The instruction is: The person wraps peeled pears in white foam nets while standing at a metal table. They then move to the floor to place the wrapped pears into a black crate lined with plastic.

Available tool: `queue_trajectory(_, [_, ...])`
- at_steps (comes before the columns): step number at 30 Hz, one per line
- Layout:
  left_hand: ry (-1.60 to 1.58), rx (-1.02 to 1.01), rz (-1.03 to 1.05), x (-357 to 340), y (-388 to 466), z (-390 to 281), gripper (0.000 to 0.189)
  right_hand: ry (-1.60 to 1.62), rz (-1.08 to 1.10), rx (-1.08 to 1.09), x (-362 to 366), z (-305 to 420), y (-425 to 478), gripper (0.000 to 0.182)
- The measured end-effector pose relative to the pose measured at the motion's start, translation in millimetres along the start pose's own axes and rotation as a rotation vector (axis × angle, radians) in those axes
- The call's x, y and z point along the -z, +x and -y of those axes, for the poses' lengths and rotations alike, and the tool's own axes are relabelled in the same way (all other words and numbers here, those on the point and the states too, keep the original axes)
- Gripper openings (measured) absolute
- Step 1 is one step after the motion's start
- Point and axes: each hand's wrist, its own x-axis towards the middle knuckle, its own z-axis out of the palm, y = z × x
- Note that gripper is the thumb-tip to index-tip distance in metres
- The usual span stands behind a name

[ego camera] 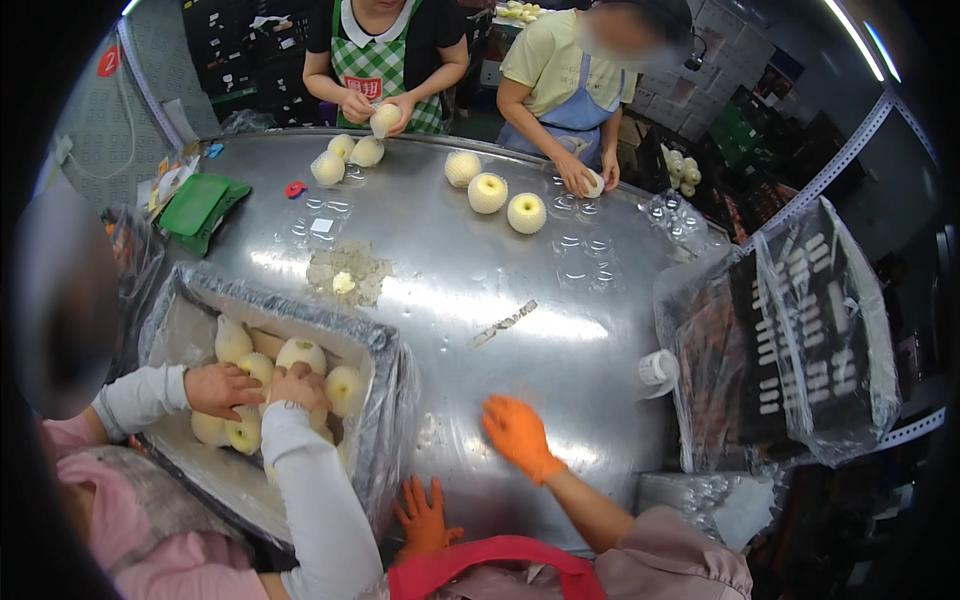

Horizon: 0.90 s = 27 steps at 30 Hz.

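My left hand (424, 517), in an orange glove, rests on the near edge of the steel table (450, 337) with its fingers spread and nothing in it. Further out, my right hand (520, 439), also gloved in orange, lies back up on the table top with its fingers together and bent. Its palm side is hidden, so whether anything is under it does not show. To the left stands a plastic-lined box (382, 352) of pale yellow fruits (343, 390) in foam nets. A co-worker's two hands (298, 386) reach into that box.
Across the table two people handle netted fruits (487, 193) beside clear plastic trays (585, 259). A green scale (199, 206), a red tape roll (295, 189) and a white roll (658, 371) lie around. A plastic-wrapped black crate (810, 337) stands at right, above stacked clear packaging (690, 495).
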Motion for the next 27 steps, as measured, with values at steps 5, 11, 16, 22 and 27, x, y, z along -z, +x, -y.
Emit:
queue_trajectory(5, [-0.021, -0.029, -0.028, 16.2, -1.7, -9.6, 0.136, -0.347, 0.321, -0.198, 5.5, 46.1, -114.9, 0.038])
queue_trajectory(11, [-0.119, -0.169, -0.166, 32.4, -14.5, -1.5, 0.119, -0.405, 0.420, -0.255, -17.2, 39.2, -139.9, 0.048])
queue_trajectory(16, [-0.490, -0.247, -0.457, 36.5, -54.5, 8.8, 0.079, -0.543, 0.440, -0.113, -25.3, 40.9, -147.2, 0.064])
queue_trajectory(22, [-0.858, -0.002, -0.585, -44.9, -92.9, 1.0, 0.054, -0.639, 0.483, 0.019, -23.9, 35.1, -150.4, 0.070])
queue_trajectory(27, [-0.712, 0.051, -0.534, -49.1, -108.9, -18.0, 0.034, -0.698, 0.435, 0.045, -27.8, 30.5, -156.6, 0.071])
